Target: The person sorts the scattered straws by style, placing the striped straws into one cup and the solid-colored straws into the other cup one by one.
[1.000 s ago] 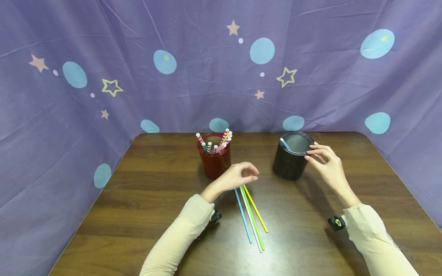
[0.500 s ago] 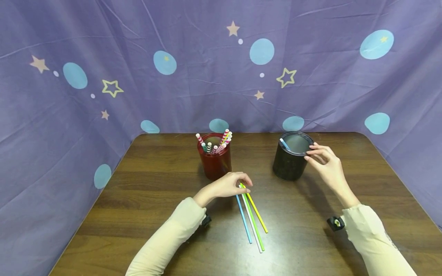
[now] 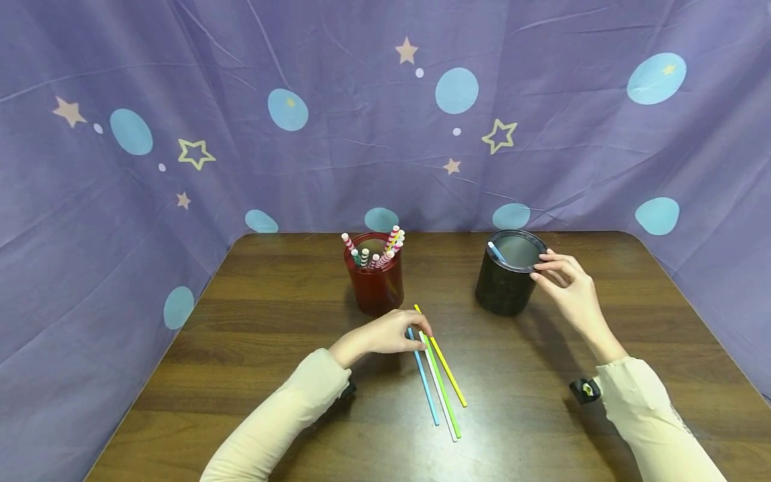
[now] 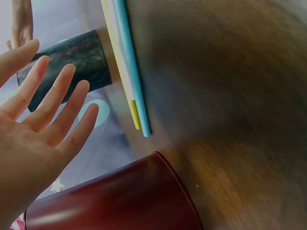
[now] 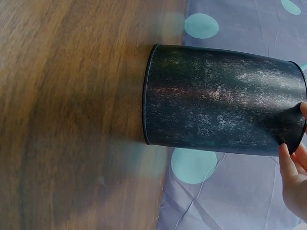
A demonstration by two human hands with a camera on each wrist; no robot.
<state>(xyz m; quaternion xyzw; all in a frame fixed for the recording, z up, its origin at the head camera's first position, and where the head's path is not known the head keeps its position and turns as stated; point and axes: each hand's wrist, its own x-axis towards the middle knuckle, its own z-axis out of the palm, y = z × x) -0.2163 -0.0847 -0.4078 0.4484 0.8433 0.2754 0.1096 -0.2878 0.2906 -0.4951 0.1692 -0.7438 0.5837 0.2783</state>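
Note:
My left hand point(image 3: 394, 333) hovers over the upper ends of several thin straws lying on the table: a blue straw point(image 3: 425, 381), a white straw point(image 3: 441, 396), a green straw point(image 3: 450, 408) and a yellow straw point(image 3: 449, 375). In the left wrist view, its fingers point(image 4: 60, 86) are spread, with nothing between them. My right hand point(image 3: 569, 281) holds the rim of a black cup point(image 3: 504, 288), which stands upright; thumb and fingertips touch the wall near the rim in the right wrist view. One blue straw with a pale tip point(image 3: 496, 252) leans inside that cup.
A red cup point(image 3: 378, 291) with several striped paper straws point(image 3: 385, 258) stands upright just behind my left hand. Both cups are on a brown wooden table point(image 3: 289, 288). A purple curtain point(image 3: 361, 167) with stars and blue spots hangs behind it.
My left hand has moved down and to the left, toward the upper ends of the straws, exposing the yellow straw's tip. The right hand stays on the black cup's rim.

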